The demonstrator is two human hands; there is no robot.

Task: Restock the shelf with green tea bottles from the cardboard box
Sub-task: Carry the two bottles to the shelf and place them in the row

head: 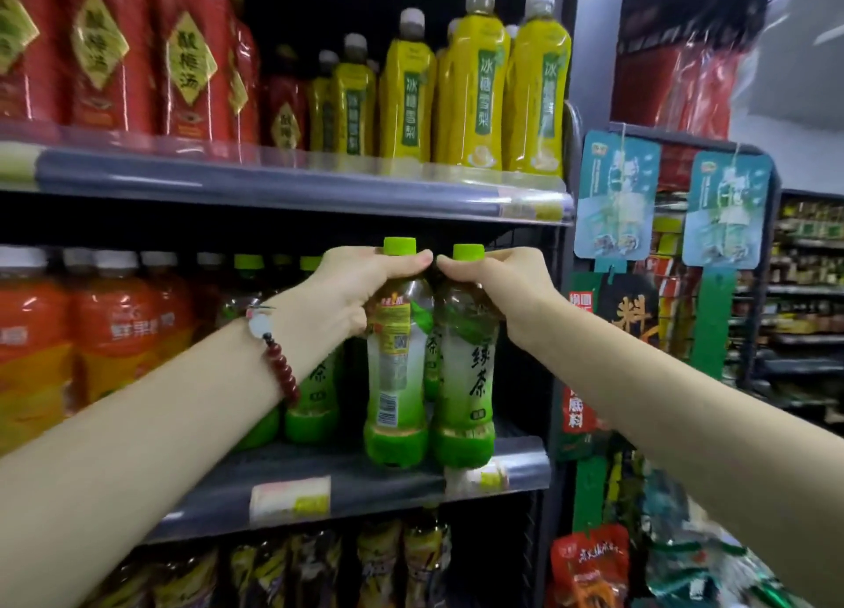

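Two green tea bottles with lime caps stand side by side at the front edge of the middle shelf [319, 475]. My left hand [351, 287] grips the neck of the left bottle [395, 379], whose back label with a barcode faces me. My right hand [498, 287] grips the neck of the right bottle [466, 379], label forward. The two hands nearly touch at the fingertips. More green tea bottles [315, 397] stand further back on the same shelf, to the left. The cardboard box is out of sight.
Orange juice bottles [114, 333] fill the left of the middle shelf. Above are red bottles [109, 54] and yellow pear drink bottles [470, 82]. Dark bottles [379, 557] sit below. Hanging packets [616, 196] and a snack rack stand to the right of the shelf's upright.
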